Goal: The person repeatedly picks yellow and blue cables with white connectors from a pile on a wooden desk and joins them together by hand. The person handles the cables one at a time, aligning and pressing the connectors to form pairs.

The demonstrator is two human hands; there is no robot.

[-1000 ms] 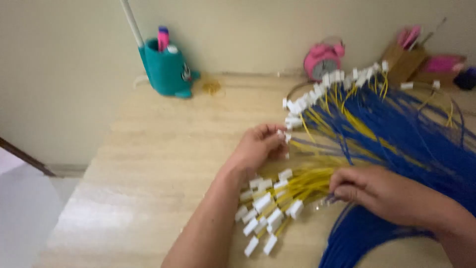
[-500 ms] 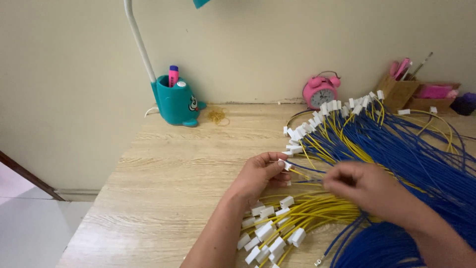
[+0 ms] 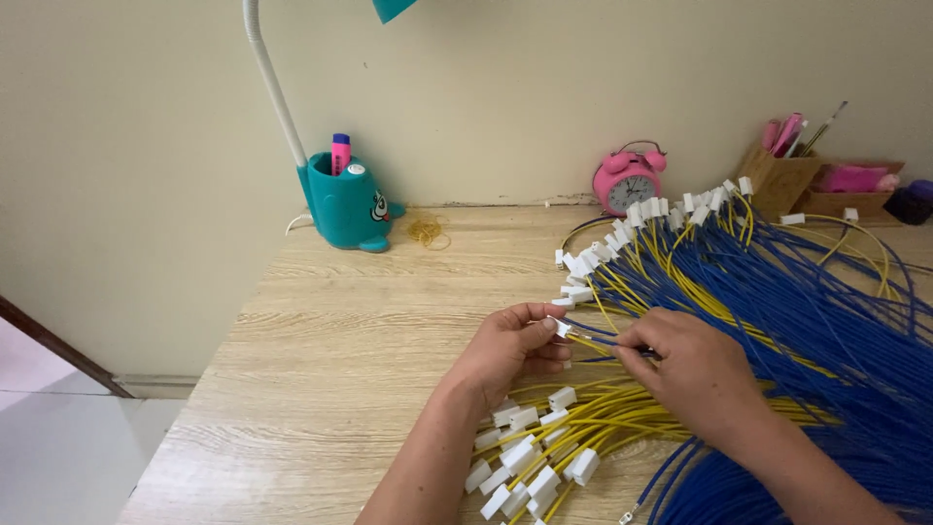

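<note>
Since a moment ago our hands have drawn together over the middle of the desk, and our view has lifted so the lamp stem (image 3: 275,87) and the wall now show. From the left, we see the teal pen holder (image 3: 342,202) with a pink marker in it, standing against the wall, and a small tangle of rubber bands (image 3: 427,231) just beside it — both well apart from the work.

Our left hand (image 3: 507,352) pinches a small white connector (image 3: 562,328) between thumb and fingertips, a narrow grip closed on it, seemingly to steady the piece. Our right hand (image 3: 692,374) is closed on a thin wire (image 3: 601,341) that meets the connector, so the two hands hold the ends close together just above the wooden desk (image 3: 321,379).

Below the hands lies a bundle of yellow wires (image 3: 573,437) already tipped with white connectors, fanned toward us. To the right spreads a thick mass of blue wires (image 3: 826,331) mixed with yellow ones — it crowds the right wrist and covers most of that side. Behind it stand a pink alarm clock (image 3: 629,181) and a wooden organiser (image 3: 779,181) with pens.
</note>
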